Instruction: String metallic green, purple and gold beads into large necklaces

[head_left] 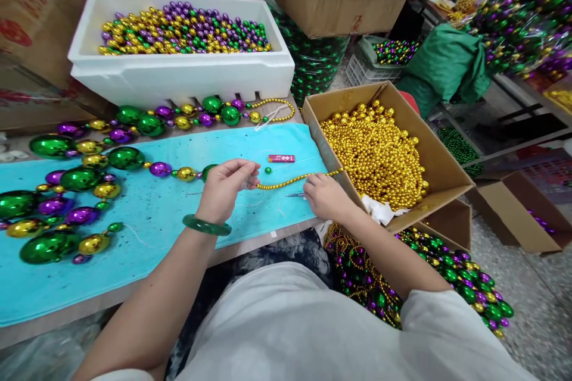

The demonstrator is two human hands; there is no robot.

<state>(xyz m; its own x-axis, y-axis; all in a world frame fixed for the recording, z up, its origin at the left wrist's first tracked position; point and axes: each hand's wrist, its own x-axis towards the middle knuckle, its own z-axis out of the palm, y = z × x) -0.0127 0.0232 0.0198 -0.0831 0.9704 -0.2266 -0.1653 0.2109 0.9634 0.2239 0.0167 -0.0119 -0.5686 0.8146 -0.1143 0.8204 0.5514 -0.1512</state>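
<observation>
My left hand (pixel 226 186), with a green bangle (pixel 206 225) on the wrist, pinches the near end of a thin gold bead strand (pixel 286 180) over the turquoise cloth (pixel 147 214). My right hand (pixel 325 195) grips the same strand further right, where it runs out of the cardboard box of gold beads (pixel 375 152). A small metal tool (pixel 295 194) lies just left of my right hand. A loose green bead (pixel 268 171) rests on the cloth between my hands. A chain of large green, purple and gold balls (pixel 80 178) lies to the left, its end near my left hand.
A white foam box (pixel 179 74) of mixed beads stands behind the cloth. A small red lighter-like item (pixel 281 158) lies on the cloth. Bead heaps (pixel 451 274) lie on the floor at right, with cardboard boxes (pixel 518 208), a green bag (pixel 447 65) and bagged beads (pixel 531 12) beyond.
</observation>
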